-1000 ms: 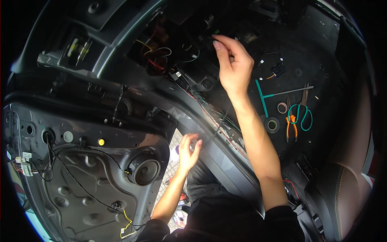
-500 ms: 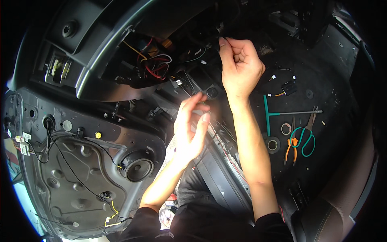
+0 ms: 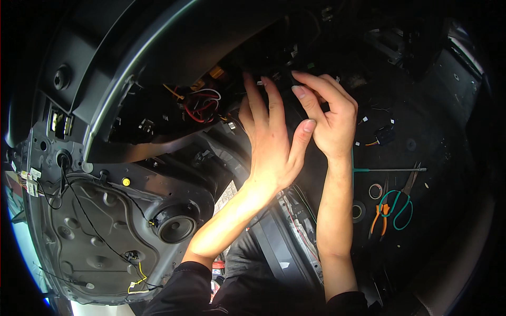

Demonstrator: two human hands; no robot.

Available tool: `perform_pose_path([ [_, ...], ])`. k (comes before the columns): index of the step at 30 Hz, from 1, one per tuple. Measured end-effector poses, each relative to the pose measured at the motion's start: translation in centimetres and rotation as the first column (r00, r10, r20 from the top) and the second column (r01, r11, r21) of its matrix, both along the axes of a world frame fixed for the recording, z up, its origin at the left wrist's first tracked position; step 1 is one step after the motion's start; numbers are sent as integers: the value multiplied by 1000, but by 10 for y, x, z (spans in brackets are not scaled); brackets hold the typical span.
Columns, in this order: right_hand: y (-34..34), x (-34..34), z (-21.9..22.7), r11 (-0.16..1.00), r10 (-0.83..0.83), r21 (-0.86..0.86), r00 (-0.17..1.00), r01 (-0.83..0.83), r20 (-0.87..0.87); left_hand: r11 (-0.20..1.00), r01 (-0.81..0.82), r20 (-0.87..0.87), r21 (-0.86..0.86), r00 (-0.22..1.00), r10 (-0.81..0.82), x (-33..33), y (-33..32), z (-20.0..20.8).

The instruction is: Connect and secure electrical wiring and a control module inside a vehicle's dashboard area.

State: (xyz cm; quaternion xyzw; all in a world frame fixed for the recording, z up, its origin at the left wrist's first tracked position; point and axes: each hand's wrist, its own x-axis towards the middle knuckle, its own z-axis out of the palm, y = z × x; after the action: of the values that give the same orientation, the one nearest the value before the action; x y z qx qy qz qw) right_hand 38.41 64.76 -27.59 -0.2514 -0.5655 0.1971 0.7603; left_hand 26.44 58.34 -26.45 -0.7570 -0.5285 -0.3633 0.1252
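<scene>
Under the dark dashboard (image 3: 147, 58) of a car, both my hands reach forward side by side. My left hand (image 3: 271, 139) is open, its fingers stretched toward the dark space below the dash. My right hand (image 3: 334, 118) is close beside it, open too, thumb and fingers bent and apart with nothing visible between them. What the fingertips may touch in the shadow is hard to make out. A tangle of red and white wires (image 3: 203, 108) hangs left of my left hand, near an orange part (image 3: 216, 72). A small white connector (image 3: 231, 126) lies beside that hand.
On the dark floor at right are a green T-handle wrench (image 3: 390, 170), green-handled scissors (image 3: 402, 205), orange pliers (image 3: 378, 218), tape rolls (image 3: 375, 191) and a black wired module (image 3: 385, 137). At left stands the stripped door (image 3: 105, 226) with its speaker (image 3: 176, 229). A sill (image 3: 282, 253) runs between.
My left hand has moved up and forward, its fingers stretching out. My right hand has come down slightly and opened from a closed pinch. The view has shifted a little.
</scene>
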Motion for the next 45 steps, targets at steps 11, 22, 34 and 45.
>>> perform_pose_path([
  [11, -42, -13, 5, 896, 383, -266, 922, -355, 58, 902, 431, 859, 0, 462, -221, -2, -14, 24],
  [22, -247, 29, -3, 414, 683, -600, 669, -685, -294, 818, 572, 996, -57, 93, 4, 7, 15, 70],
  [34, -500, 77, -7, 601, 229, -797, 969, -63, 96, 364, 926, 995, -100, 91, 41, -21, -58, 54],
  [45, -319, 36, -64, 712, -17, -512, 741, 481, 671, 434, 901, 999, 6, -25, 38, -137, -193, 45],
])
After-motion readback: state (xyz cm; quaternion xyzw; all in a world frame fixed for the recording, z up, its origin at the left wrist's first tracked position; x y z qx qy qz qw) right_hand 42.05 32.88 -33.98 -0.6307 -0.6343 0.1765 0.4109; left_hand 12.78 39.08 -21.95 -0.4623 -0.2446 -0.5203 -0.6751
